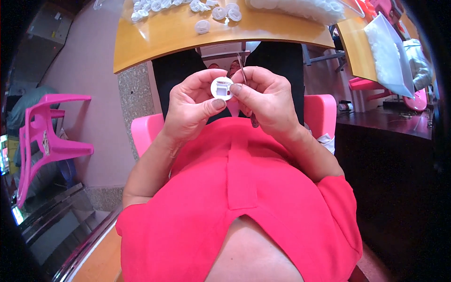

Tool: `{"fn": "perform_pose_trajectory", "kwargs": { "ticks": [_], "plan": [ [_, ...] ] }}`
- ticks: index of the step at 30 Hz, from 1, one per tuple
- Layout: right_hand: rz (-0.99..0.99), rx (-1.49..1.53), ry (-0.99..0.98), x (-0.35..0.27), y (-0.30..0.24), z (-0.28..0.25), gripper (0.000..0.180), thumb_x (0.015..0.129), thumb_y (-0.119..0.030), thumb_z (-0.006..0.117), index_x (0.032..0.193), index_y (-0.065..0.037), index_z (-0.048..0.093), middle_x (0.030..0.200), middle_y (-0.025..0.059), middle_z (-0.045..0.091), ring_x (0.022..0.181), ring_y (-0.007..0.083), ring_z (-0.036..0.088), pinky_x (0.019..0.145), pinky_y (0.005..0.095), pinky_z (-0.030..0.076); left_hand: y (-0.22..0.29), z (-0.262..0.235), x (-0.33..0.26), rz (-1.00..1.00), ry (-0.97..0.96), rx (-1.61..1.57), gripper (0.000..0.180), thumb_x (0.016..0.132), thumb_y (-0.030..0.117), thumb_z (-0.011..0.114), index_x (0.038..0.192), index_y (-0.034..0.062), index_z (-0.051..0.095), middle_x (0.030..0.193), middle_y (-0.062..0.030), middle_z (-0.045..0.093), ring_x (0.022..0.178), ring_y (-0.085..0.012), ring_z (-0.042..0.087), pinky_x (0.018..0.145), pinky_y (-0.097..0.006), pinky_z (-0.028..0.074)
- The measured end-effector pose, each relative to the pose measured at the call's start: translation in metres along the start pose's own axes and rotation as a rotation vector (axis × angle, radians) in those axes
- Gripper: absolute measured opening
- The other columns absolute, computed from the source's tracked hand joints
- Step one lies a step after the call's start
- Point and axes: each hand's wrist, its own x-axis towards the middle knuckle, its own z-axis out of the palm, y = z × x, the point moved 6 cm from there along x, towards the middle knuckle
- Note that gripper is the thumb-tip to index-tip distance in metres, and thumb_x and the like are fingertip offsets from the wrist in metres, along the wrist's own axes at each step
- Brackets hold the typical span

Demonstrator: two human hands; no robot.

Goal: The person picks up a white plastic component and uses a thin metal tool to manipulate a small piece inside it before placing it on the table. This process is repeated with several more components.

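Observation:
My left hand [193,103] pinches a small round white plastic part [221,93] between thumb and fingers, in front of my body. A rectangular opening with a raised frame shows in the middle of this part. My right hand [268,96] is closed around a slim metal tool with a narrow, blade-like tip [241,63]. The tool's darker lower end [254,121] sticks out below the palm; its exact kind is unclear. At the same time my right thumb tip presses against the right rim of the white part.
Beyond my hands is a wooden table [164,44] bearing similar white parts [202,27] and a clear tray [329,11] of white pieces. Another bin [392,56] stands at the right. A pink plastic stool [51,136] lies to the left. Pink chair arms [320,113] flank me.

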Motion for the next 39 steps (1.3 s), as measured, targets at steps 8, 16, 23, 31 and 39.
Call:
{"fn": "perform_pose_trajectory", "kwargs": {
  "ticks": [8,16,23,31,39],
  "plan": [
    [-0.366,-0.473,-0.085,-0.003,-0.01,0.001,0.02,0.092,0.001,0.052,0.11,0.005,0.059,0.076,0.0056,0.063,0.067,0.0094,0.059,0.057,0.0235,0.049,0.015,-0.01,0.004,0.076,-0.109,0.107,0.044,0.085,0.003,0.066,0.126,-0.0028,0.054,0.114,-0.0082,0.058,0.101,-0.0148,0.059,0.088,-0.027,0.049],
    [-0.639,-0.746,-0.119,-0.01,-0.012,0.011,0.036,0.08,0.007,0.056,0.116,0.002,0.057,0.075,0.0175,0.062,0.066,0.0274,0.065,0.058,0.0343,0.05,0.019,-0.015,0.005,0.118,-0.097,0.115,0.042,0.086,0.001,0.063,0.126,-0.003,0.053,0.115,-0.0095,0.054,0.095,-0.0157,0.058,0.083,-0.027,0.05],
    [-0.605,-0.871,-0.141,-0.009,-0.011,0.013,0.04,0.078,0.011,0.058,0.118,0.003,0.057,0.076,0.0171,0.062,0.066,0.0276,0.064,0.058,0.0331,0.051,0.02,-0.014,0.006,0.118,-0.112,0.141,0.04,0.087,0.0,0.062,0.125,-0.0034,0.054,0.113,-0.0104,0.055,0.094,-0.0168,0.06,0.084,-0.028,0.051],
    [-0.636,-0.882,-0.16,-0.007,-0.009,0.013,0.038,0.078,0.006,0.057,0.116,0.002,0.056,0.074,0.0174,0.061,0.066,0.0316,0.063,0.056,0.0384,0.05,0.019,-0.013,0.006,0.108,-0.096,0.153,0.038,0.086,-0.001,0.062,0.124,-0.0038,0.055,0.11,-0.0099,0.055,0.094,-0.0171,0.06,0.086,-0.029,0.051],
    [-0.545,-0.689,-0.202,-0.005,-0.014,0.013,0.028,0.08,0.004,0.055,0.108,-0.001,0.057,0.074,0.0191,0.06,0.068,0.0358,0.063,0.057,0.0404,0.049,0.017,-0.013,0.006,0.083,-0.114,0.084,0.038,0.087,0.0,0.061,0.125,-0.0033,0.054,0.106,-0.0105,0.059,0.093,-0.0177,0.061,0.084,-0.031,0.051]
  ]
}}
